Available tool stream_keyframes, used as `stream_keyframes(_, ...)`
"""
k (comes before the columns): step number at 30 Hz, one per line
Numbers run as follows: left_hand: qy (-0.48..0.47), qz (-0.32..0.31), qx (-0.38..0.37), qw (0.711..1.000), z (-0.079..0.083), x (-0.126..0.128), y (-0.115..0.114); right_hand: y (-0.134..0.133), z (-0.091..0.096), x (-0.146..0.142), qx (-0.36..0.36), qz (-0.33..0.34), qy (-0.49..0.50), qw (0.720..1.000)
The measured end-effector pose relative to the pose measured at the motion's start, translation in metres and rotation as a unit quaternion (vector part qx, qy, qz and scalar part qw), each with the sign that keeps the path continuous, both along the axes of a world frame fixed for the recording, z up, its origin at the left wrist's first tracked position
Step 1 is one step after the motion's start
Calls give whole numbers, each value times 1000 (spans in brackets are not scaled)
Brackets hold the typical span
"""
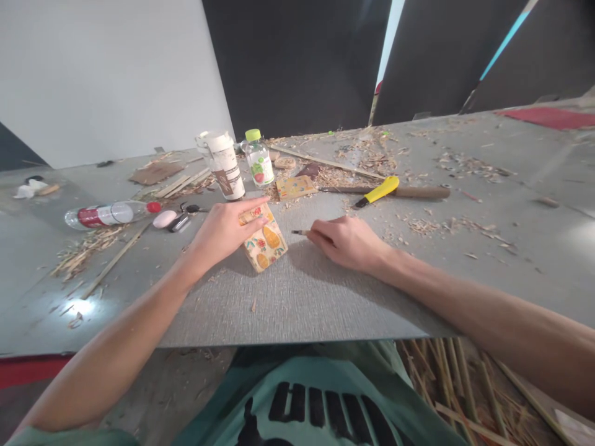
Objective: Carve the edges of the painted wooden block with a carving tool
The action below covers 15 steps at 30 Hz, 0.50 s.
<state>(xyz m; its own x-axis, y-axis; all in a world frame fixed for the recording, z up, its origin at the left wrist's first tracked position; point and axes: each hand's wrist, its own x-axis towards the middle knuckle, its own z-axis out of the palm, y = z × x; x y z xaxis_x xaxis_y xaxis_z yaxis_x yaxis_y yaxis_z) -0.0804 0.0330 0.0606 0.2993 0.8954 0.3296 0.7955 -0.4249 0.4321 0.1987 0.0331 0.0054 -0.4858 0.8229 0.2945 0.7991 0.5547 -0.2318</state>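
Note:
My left hand (224, 230) rests on a small box printed with fruit pictures (264, 240), fingers stretched over its top edge and holding it against the grey table (297, 297). Just to the right, my right hand (346, 241) is closed around a pencil (300, 233) whose dark tip points left toward the box. The pencil lies low, close to the table surface.
Behind the box stand a taped white cup (223, 162) and a small green-capped bottle (258, 159). A yellow utility knife (377, 191), a brown-handled tool (409, 192), a second printed piece (295, 186), a lying plastic bottle (109, 214), keys (183, 217) and wood shavings lie around. Bamboo sticks (460, 384) lie on the floor.

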Motion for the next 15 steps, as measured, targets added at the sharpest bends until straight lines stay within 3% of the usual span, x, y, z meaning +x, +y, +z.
stream_keyframes(6, 3, -2, -31, 999, -1, 6, -4, -13, -1, -10, -7, 39, -70, 997)
stream_keyframes(15, 59, 28, -16, 998, -4, 7, -3, -20, 0, -19, 6, -22, -100, 995)
